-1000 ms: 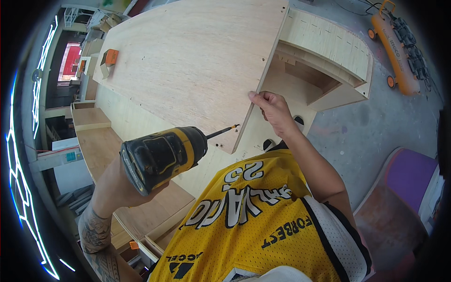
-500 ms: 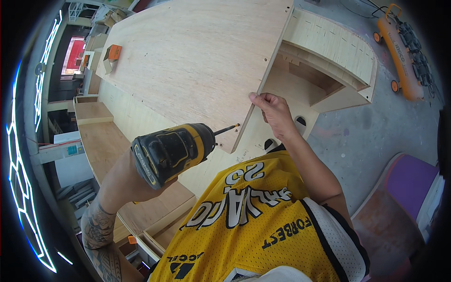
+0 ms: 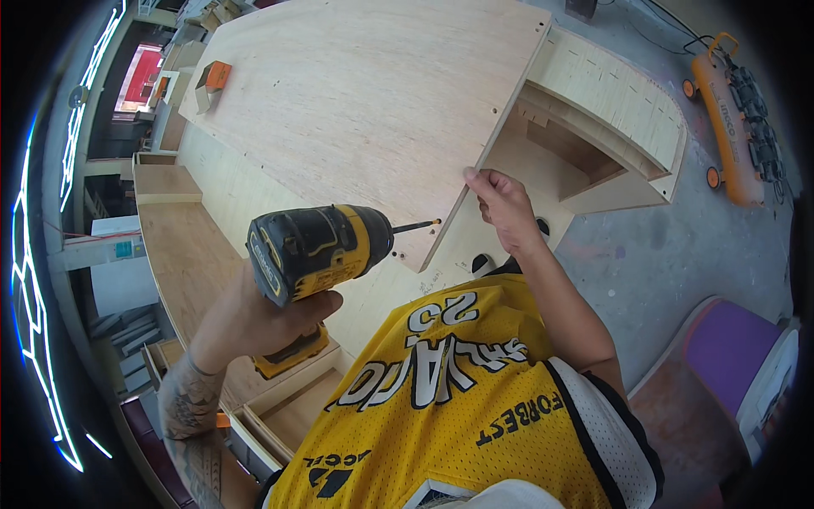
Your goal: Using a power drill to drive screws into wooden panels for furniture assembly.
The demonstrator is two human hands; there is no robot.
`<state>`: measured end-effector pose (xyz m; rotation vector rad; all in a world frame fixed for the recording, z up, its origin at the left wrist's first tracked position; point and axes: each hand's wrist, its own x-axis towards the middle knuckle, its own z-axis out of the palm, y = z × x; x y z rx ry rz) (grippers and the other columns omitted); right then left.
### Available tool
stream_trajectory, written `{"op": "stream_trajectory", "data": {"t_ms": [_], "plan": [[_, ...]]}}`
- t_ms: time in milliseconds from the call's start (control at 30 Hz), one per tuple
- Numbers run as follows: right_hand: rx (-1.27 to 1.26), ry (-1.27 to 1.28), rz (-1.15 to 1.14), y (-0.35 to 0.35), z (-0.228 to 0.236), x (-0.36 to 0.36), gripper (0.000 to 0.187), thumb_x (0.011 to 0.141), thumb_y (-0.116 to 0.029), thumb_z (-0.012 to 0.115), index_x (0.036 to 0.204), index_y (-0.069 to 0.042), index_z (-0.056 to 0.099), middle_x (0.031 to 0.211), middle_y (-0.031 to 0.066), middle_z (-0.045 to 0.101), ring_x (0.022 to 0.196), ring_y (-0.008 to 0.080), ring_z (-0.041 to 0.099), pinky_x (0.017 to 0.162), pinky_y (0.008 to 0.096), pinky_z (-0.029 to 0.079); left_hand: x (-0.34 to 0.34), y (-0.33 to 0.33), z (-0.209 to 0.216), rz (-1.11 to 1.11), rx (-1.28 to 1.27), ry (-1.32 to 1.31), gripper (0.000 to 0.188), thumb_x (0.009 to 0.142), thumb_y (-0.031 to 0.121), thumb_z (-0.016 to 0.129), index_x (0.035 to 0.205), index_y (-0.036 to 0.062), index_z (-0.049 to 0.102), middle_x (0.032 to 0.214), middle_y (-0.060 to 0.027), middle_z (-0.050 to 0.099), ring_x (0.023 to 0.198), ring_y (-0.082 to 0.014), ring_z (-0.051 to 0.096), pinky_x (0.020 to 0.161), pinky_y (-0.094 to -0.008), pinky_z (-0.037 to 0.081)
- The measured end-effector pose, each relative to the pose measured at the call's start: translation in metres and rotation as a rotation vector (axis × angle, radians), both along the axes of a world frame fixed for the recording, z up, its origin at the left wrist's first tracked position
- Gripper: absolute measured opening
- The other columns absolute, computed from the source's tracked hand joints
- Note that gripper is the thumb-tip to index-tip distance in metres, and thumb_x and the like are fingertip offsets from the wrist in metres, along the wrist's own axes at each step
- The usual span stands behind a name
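My left hand is wrapped round the grip of a black and yellow cordless drill. Its long bit points right, and the tip meets or nearly meets a screw near the near corner of a large plywood panel. How deep that screw sits I cannot tell. Along the panel's right edge, my right hand pinches the board between thumb and fingers. Dark holes or screw heads dot this edge and the corner.
An orange and brown carton sits on the panel's far left. A curved plywood cabinet stands beyond the right edge. An orange air compressor is on the floor at far right. Wooden units line the left side; a purple curved piece lies lower right.
The drill has levelled, and its lower yellow part now shows below my left hand. The panel and right hand appear slightly farther right as the view shifts. My right hand keeps its pinch.
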<state>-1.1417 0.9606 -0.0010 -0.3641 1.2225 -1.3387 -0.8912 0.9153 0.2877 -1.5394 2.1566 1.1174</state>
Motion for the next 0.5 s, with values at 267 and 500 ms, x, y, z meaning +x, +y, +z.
{"op": "stream_trajectory", "data": {"t_ms": [267,500], "plan": [[0.110,-0.357,-0.253,0.065,-0.042,-0.021,0.028,0.101,-0.008,0.053,0.127,0.004,0.058,0.093,0.0098,0.063,0.083,0.0205,0.062,0.074,0.0327,0.053,0.046,0.009,-0.013,0.290,-0.040,0.583,0.032,0.081,-0.003,0.072,0.112,0.0010,0.071,0.107,-0.0088,0.073,0.076,-0.0129,0.067,0.065,-0.0290,0.057],[-0.063,-0.370,-0.233,0.064,-0.007,-0.035,0.022,0.108,-0.008,0.055,0.126,0.005,0.056,0.118,0.0213,0.071,0.098,0.0244,0.072,0.093,0.0341,0.061,0.043,0.006,-0.040,0.250,-0.047,0.670,0.039,0.077,-0.002,0.066,0.116,-0.0010,0.070,0.114,-0.0118,0.073,0.071,-0.0102,0.064,0.064,-0.0262,0.052]]}}
